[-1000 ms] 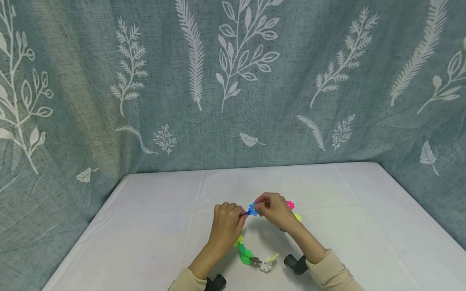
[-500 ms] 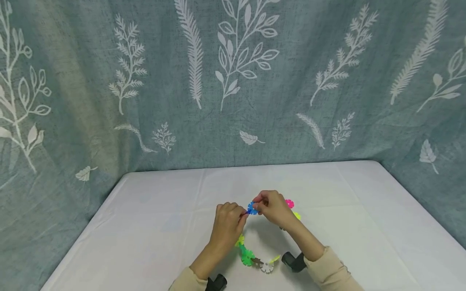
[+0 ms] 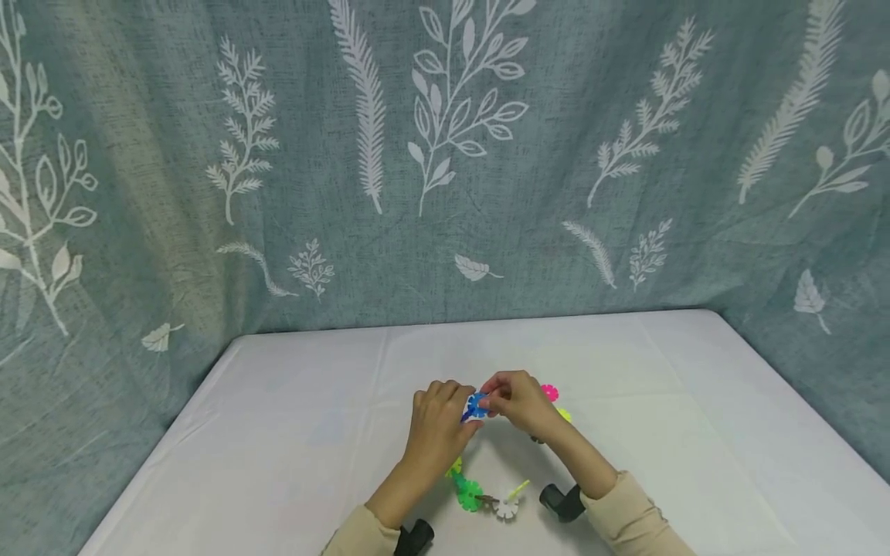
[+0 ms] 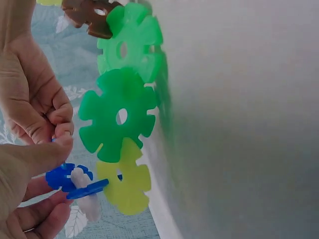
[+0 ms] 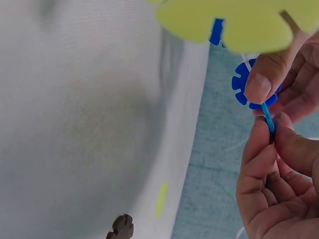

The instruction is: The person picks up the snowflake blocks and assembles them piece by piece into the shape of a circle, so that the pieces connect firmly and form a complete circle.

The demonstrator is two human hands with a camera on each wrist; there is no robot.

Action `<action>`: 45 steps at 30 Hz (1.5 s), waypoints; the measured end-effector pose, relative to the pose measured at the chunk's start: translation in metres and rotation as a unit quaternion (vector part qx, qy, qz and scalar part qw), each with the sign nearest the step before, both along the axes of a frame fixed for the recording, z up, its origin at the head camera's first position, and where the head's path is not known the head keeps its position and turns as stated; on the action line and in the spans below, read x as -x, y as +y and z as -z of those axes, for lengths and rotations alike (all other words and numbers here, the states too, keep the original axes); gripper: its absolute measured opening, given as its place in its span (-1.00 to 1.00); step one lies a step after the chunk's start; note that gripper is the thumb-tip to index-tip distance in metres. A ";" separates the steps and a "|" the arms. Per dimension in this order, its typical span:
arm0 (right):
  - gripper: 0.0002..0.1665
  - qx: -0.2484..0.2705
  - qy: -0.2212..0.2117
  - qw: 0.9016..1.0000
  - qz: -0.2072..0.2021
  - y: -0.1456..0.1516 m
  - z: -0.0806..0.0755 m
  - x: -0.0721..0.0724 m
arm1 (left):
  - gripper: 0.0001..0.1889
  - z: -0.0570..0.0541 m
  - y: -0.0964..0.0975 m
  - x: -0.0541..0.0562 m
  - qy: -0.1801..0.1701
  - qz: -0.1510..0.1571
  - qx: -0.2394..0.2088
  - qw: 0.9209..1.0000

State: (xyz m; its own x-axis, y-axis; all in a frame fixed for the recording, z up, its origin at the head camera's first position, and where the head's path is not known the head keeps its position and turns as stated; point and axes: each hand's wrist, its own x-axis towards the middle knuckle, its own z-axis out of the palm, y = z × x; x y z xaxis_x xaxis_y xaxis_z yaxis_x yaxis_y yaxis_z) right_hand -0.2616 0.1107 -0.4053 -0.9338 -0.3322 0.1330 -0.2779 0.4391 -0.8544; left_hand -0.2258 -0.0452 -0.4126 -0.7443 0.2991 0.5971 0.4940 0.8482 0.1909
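In the head view, both hands meet above the table at a string of notched, flower-shaped plastic discs. My left hand [image 3: 436, 423] pinches a dark blue disc [image 5: 240, 83] between thumb and fingers. Close against it, my right hand [image 3: 526, 405] pinches a lighter blue disc [image 5: 268, 119], seen edge-on in the right wrist view. From the left hand hang a white disc [image 4: 88, 201], another blue disc [image 4: 88, 189], a yellow disc [image 4: 133, 191], a green disc [image 4: 102, 119], a lighter green disc [image 4: 142, 45] and a brown disc [image 4: 87, 15], slotted into one another.
The string curves towards the near side with a white disc [image 3: 506, 507] and a yellow disc [image 3: 519, 489]. Beyond the right hand show a pink disc [image 3: 549, 392] and a yellow disc [image 3: 565, 415]. A white cloth covers the table [image 3: 306, 417]; a patterned curtain [image 3: 417, 262] hangs behind.
The left fingers have spread and the thumb has dropped, showing more of the dark blue disc. The two blue discs now overlap more, and the right hand has shifted slightly left.
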 end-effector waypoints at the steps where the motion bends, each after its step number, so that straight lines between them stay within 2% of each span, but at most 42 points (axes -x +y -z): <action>1: -0.86 0.002 -0.003 1.000 -0.002 0.000 0.000 0.000 | -0.58 0.000 0.000 0.000 -0.001 0.001 0.004 1.000; 7: -0.77 0.008 -0.008 1.000 -0.029 0.008 -0.002 -0.001 | -0.62 0.002 0.000 0.003 0.004 0.005 0.008 1.000; 9: -0.74 -0.011 0.007 1.000 -0.023 0.016 -0.004 -0.001 | -0.63 0.003 0.000 0.004 0.006 0.004 0.007 1.000; 11: -0.75 -0.045 0.023 0.999 0.002 0.026 -0.006 -0.001 | -0.63 0.003 -0.001 0.004 0.004 0.005 0.003 1.000; 13: -0.80 -0.097 0.032 0.994 0.031 0.036 -0.007 -0.001 | -0.63 0.003 -0.001 0.004 0.000 0.008 -0.003 1.000; 16: -0.88 -0.161 0.012 0.985 0.062 0.047 -0.007 -0.006 | -0.64 0.003 -0.002 0.004 -0.004 0.013 -0.016 1.000; 20: -0.80 -0.217 -0.020 0.973 0.071 0.050 -0.001 -0.014 | -0.64 0.003 -0.003 0.004 -0.005 0.014 -0.024 1.000; 23: -0.72 -0.251 -0.020 0.966 0.067 0.047 0.003 -0.017 | -0.64 0.002 -0.004 0.004 -0.003 0.017 -0.028 0.999; 26: -0.68 -0.266 -0.017 0.962 0.063 0.046 0.006 -0.018 | -0.64 0.003 -0.004 0.003 0.000 0.024 -0.034 0.999; 31: -0.66 -0.263 -0.020 0.962 0.068 0.045 0.008 -0.019 | -0.63 0.004 -0.003 0.002 0.007 0.032 -0.037 0.999; 34: -0.70 -0.244 -0.012 0.967 0.068 0.044 0.008 -0.018 | -0.63 0.005 -0.003 0.002 0.009 0.033 -0.038 0.999; 36: -0.76 -0.216 0.007 0.975 0.056 0.044 0.007 -0.015 | -0.63 0.005 -0.003 0.002 0.010 0.033 -0.039 0.999; 39: -0.85 -0.163 0.054 0.985 0.019 0.043 0.007 -0.011 | -0.63 0.005 -0.002 0.002 0.011 0.034 -0.040 0.999; 42: -0.90 -0.126 0.101 0.987 -0.016 0.040 0.005 -0.008 | -0.63 0.005 -0.001 0.002 0.013 0.034 -0.041 0.998; 45: -0.90 -0.104 0.123 0.987 -0.023 0.036 0.003 -0.007 | -0.63 0.005 0.000 0.002 0.015 0.033 -0.039 0.999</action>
